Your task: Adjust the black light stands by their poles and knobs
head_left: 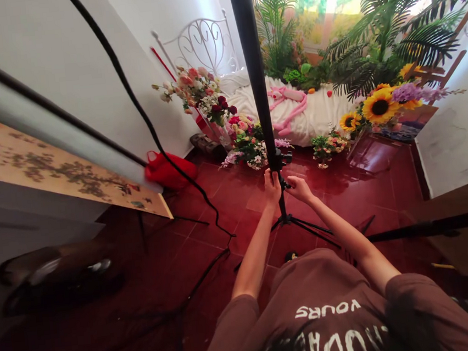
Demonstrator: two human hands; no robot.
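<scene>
The left hand [273, 186] is wrapped around the black stand [259, 85]; the right hand [298, 188] grips a dark knob [288, 183] on its side. The stand is slim and upright, rising between the forearms, its tripod legs [300, 221] spread below the hands on red tiles [236, 203]. Both arms reach forward, converging. Flowers [249, 141] lie beyond.
</scene>
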